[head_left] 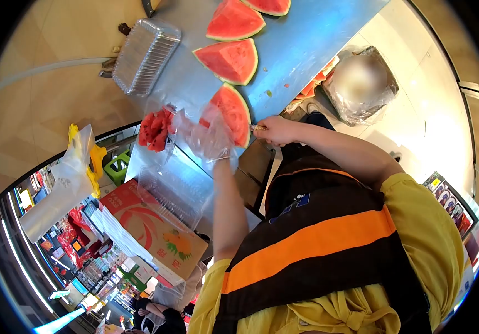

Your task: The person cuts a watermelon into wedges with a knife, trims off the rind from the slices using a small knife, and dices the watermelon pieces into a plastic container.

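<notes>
From afar, I see the left hand (210, 132) against a watermelon wedge (237, 114) on the table (289, 50), presumably steadying it; through its clear glove (217, 149), I cannot tell whether the fingers grip. The right hand (278, 131) closes around what looks like a knife (255, 127), while cut red pieces (156, 131) sit near the left, probably within easy reach

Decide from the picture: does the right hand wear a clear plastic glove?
No, the right hand is bare; the clear glove is on the left hand.
</notes>
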Available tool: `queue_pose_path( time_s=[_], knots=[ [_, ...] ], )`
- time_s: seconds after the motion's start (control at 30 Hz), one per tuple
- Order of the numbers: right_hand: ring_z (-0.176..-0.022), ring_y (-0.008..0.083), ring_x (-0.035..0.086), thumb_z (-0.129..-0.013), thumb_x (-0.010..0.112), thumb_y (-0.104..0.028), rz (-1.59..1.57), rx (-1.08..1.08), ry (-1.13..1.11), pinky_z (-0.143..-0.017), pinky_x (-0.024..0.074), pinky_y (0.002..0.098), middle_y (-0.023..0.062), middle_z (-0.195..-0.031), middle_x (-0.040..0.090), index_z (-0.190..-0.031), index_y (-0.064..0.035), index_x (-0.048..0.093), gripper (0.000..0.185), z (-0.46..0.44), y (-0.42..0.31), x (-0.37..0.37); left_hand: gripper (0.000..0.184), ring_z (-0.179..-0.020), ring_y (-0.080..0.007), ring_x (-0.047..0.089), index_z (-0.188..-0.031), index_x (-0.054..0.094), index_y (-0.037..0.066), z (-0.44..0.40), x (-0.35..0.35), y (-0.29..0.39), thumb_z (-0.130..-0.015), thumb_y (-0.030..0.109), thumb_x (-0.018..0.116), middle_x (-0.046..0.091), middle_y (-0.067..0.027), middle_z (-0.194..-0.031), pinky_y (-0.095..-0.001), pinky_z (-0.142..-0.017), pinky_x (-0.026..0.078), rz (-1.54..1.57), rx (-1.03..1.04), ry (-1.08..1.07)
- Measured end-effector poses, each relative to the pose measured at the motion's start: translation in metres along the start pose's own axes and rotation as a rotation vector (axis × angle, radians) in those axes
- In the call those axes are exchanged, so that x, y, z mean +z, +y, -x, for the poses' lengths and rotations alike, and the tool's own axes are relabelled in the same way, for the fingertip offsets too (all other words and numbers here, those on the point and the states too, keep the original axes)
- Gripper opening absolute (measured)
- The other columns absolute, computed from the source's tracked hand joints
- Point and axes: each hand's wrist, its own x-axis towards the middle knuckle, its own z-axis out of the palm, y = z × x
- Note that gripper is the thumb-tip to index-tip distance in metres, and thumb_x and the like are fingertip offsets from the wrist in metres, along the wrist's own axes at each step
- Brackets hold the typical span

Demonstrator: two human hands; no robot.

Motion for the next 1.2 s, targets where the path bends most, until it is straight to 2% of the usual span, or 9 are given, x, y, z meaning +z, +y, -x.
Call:
queue_pose_path(
  time_s=[0.07, 0.13, 0.5, 0.6, 0.73, 0.8, 0.87, 0.93, 1.2],
  knots=[
    [-0.05, 0.0164, 0.051, -0.093, 0.053, -0.034, 0.014, -0.003, 0.002, -0.048, 0.0427, 0.0316, 0.0066, -0.065, 0.053, -0.087, -0.0003, 0.054, 0.034, 0.0, 0.0, -0.002, 0.093, -0.127, -0.0365, 0.041, -0.143, 0.025, 0.0, -0.031, -0.01, -0.007, -0.075, 0.047, 0.068, 0.049, -0.0183, -0.133, -0.0425, -0.108, 0.03, -0.166, 0.549, -0.713],
    [-0.063, 0.0255, 0.061, -0.091, 0.051, -0.037, 0.186, -0.112, 0.098, -0.059, 0.0487, 0.0385, 0.0127, -0.07, 0.061, -0.084, 0.0, 0.058, 0.038, 0.0, 0.002, -0.003, 0.09, -0.127, -0.0374, 0.041, -0.14, 0.031, -0.002, -0.039, 0.001, -0.017, -0.074, 0.046, 0.068, 0.054, -0.0216, -0.127, -0.0414, -0.106, 0.033, 0.066, 0.594, -0.731],
    [-0.073, 0.031, 0.06, -0.092, 0.052, -0.029, 0.223, -0.169, 0.277, -0.067, 0.0463, 0.0392, 0.0176, -0.077, 0.06, -0.099, 0.0008, 0.056, 0.031, 0.077, 0.009, -0.036, 0.089, -0.099, -0.0247, 0.062, -0.142, 0.03, 0.0, -0.054, -0.002, -0.017, -0.079, 0.052, 0.065, 0.063, -0.0173, -0.111, -0.0319, -0.083, 0.048, 0.091, 0.002, -1.159],
    [-0.071, 0.0303, 0.059, -0.094, 0.05, -0.028, 0.053, -0.082, 0.304, -0.067, 0.0462, 0.0389, 0.0187, -0.075, 0.058, -0.101, 0.0021, 0.053, 0.031, 0.077, 0.008, -0.018, 0.086, -0.089, -0.0215, 0.062, -0.145, 0.028, 0.006, -0.048, 0.048, -0.075, -0.08, 0.047, 0.067, 0.063, -0.013, -0.109, -0.032, -0.073, 0.05, 0.297, -0.038, -1.06],
    [-0.078, 0.0344, 0.061, -0.094, 0.049, -0.027, -0.075, -0.143, 0.409, -0.071, 0.0468, 0.0422, 0.021, -0.082, 0.059, -0.108, 0.0006, 0.05, 0.031, 0.065, 0.02, 0.01, 0.081, -0.072, -0.016, 0.057, -0.147, 0.023, 0.012, -0.023, 0.009, -0.025, -0.083, 0.028, 0.069, 0.06, -0.0077, -0.103, -0.0262, -0.055, 0.049, 0.877, -0.236, -1.004],
    [-0.05, 0.0108, 0.049, -0.097, 0.047, -0.024, 0.079, -0.297, 0.579, -0.047, 0.04, 0.028, 0.0035, -0.06, 0.046, -0.094, -0.002, 0.046, 0.023, 0.054, 0.027, 0.02, 0.082, -0.065, -0.0105, 0.053, -0.148, 0.018, 0.015, -0.018, 0.007, -0.018, -0.084, 0.013, 0.068, 0.056, -0.0049, -0.103, -0.0197, -0.048, 0.045, 0.938, -0.464, -0.987],
    [-0.053, 0.0173, 0.054, -0.097, 0.048, -0.023, 0.113, -0.314, 0.603, -0.051, 0.0423, 0.0326, 0.0096, -0.062, 0.05, -0.097, -0.0002, 0.046, 0.023, 0.053, 0.022, 0.022, 0.083, -0.065, -0.0095, 0.053, -0.148, 0.016, 0.015, -0.009, 0.009, -0.01, -0.084, 0.011, 0.068, 0.054, -0.004, -0.101, -0.0198, -0.047, 0.045, 0.942, -0.477, -0.934],
    [-0.086, 0.0411, 0.058, -0.095, 0.046, -0.025, 0.041, -0.237, 0.543, -0.076, 0.044, 0.0473, 0.0247, -0.087, 0.058, -0.112, -0.0016, 0.046, 0.029, 0.051, 0.017, 0.021, 0.084, -0.065, -0.0089, 0.053, -0.148, 0.015, 0.016, 0.0, 0.01, -0.001, -0.084, 0.012, 0.069, 0.053, -0.0029, -0.102, -0.0197, -0.047, 0.044, 1.139, -0.632, -0.752],
    [-0.079, 0.0447, 0.056, -0.094, 0.048, -0.022, 0.124, -0.296, 0.667, -0.068, 0.0423, 0.0493, 0.0266, -0.077, 0.057, -0.104, 0.0028, 0.044, 0.027, 0.024, 0.023, 0.029, 0.083, -0.098, -0.0164, 0.057, -0.147, 0.019, 0.011, 0.013, 0.027, -0.013, -0.083, 0.018, 0.07, 0.052, -0.0081, -0.117, -0.0232, -0.072, 0.051, 1.125, -0.62, -0.65]
  ],
)
